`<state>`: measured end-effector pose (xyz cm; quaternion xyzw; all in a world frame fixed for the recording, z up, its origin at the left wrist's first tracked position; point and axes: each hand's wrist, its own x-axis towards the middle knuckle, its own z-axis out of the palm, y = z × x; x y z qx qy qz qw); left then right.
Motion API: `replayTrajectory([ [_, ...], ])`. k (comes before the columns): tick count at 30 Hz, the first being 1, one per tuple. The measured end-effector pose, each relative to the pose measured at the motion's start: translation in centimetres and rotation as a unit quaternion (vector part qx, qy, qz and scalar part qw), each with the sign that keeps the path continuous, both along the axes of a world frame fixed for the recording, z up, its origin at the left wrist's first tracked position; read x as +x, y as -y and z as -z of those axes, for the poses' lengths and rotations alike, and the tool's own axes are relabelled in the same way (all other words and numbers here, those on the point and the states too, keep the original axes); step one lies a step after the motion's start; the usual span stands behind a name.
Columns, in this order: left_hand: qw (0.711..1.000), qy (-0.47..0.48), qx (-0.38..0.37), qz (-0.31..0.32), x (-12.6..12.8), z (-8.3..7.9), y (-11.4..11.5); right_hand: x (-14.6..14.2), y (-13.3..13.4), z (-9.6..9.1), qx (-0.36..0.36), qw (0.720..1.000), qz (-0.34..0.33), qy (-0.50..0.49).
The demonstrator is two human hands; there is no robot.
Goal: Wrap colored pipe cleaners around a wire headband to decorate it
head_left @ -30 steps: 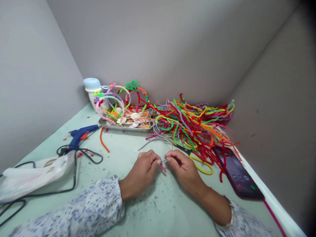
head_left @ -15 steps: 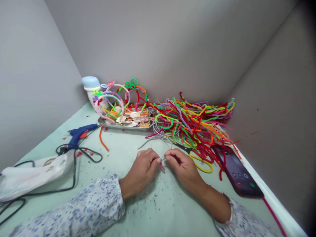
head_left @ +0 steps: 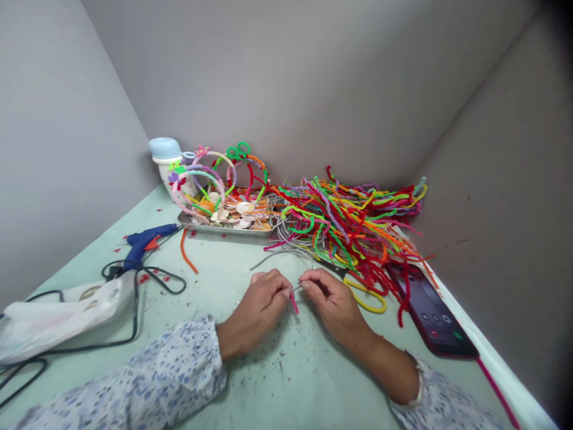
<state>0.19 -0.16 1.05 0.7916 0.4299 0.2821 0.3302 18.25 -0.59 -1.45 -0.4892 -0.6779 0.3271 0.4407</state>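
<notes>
- Short bright-pink fuzzy stem [head_left: 294, 303]: at left fingertips, poking down over the tabletop [head_left: 219, 269], between the two hands.
- Thin grey wire [head_left: 297, 288]: spans the small gap between both sets of fingertips.
- Left hand [head_left: 262, 310]: grip pinched closed, thumb against index, on the pink stem and wire end. Exact contact hidden by the fingers.
- Right hand [head_left: 333, 304]: thumb-and-index grip pinched on the wire; other fingers curled.
- Loose coil of grey wire [head_left: 293, 239]: just beyond the hands; can't tell if it joins the held wire.
- Yellow-handled scissors [head_left: 369, 309]: right of right hand, partly under the big multicoloured pile of fuzzy stems [head_left: 349, 227].
- Dark phone with red edge [head_left: 436, 319]: farther right, screen lit.
- Shallow metal tray [head_left: 228, 231]: behind left hand, holds pale round pieces and fuzzy multicoloured headbands [head_left: 176, 197].
- Blue glue gun [head_left: 142, 242]: far left, near a single orange fuzzy stem [head_left: 186, 254].
</notes>
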Motion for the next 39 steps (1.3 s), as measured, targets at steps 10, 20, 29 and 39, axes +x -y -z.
replayTrajectory([
  [10,0.998,-0.015,0.045,-0.027,0.26,0.31,0.10,-0.03,-0.09,-0.08,-0.008,1.000,0.004,-0.013],
  [20,0.997,-0.008,0.062,-0.041,0.25,0.50,0.14,-0.08,-0.02,-0.14,-0.014,1.000,0.002,-0.013],
  [29,0.994,0.013,0.078,-0.073,0.18,0.54,0.18,-0.01,-0.04,-0.07,-0.020,1.000,-0.002,-0.016],
  [39,0.994,0.031,0.057,-0.090,0.09,0.59,0.21,-0.11,-0.08,-0.06,-0.011,1.000,-0.010,-0.004],
])
